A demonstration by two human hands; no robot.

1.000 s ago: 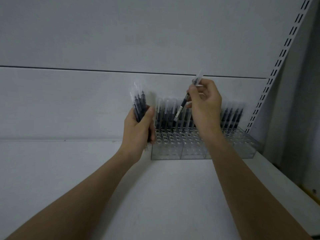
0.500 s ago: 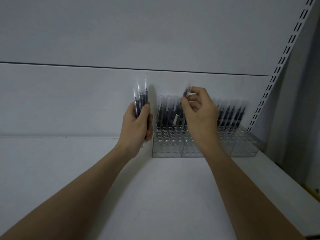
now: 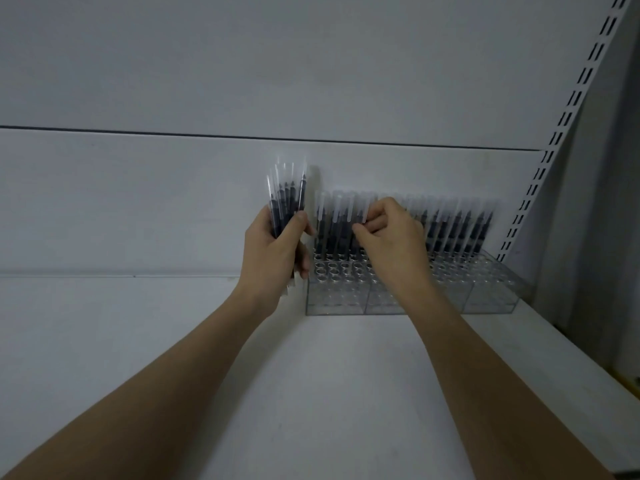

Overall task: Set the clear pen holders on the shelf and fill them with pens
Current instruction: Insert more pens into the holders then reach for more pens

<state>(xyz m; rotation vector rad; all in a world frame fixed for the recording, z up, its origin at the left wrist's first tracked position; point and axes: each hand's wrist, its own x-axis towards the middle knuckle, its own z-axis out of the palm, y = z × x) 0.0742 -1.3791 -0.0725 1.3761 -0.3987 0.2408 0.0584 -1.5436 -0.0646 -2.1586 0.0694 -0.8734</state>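
Nearest the camera, two bare forearms reached up and away over the pale shelf (image 3: 173,341). The left hand (image 3: 273,251) was wrapped round a bundle of pens (image 3: 285,199), thumb across the front, the sleeved tips standing upright above the fist. Just to its right, the right hand (image 3: 391,237) had thumb and curled fingers drawn together on the top of a single pen (image 3: 363,211) that stood among the others; the exact grip was partly hidden by the knuckles.

Below and beyond the right hand sat the clear pen holders (image 3: 398,303), set side by side in a row on the shelf, their left end just beside the left hand. The front rows of round holes lay open, while the back rows held a line of standing pens (image 3: 457,226) running from beside the left hand's thumb out past the right hand.

Behind the holders rose the pale back panel (image 3: 138,202), crossed above the hands by a dark horizontal seam (image 3: 138,130). To the far right of the right hand, a slotted upright rail (image 3: 568,112) slanted up along the panel's edge.
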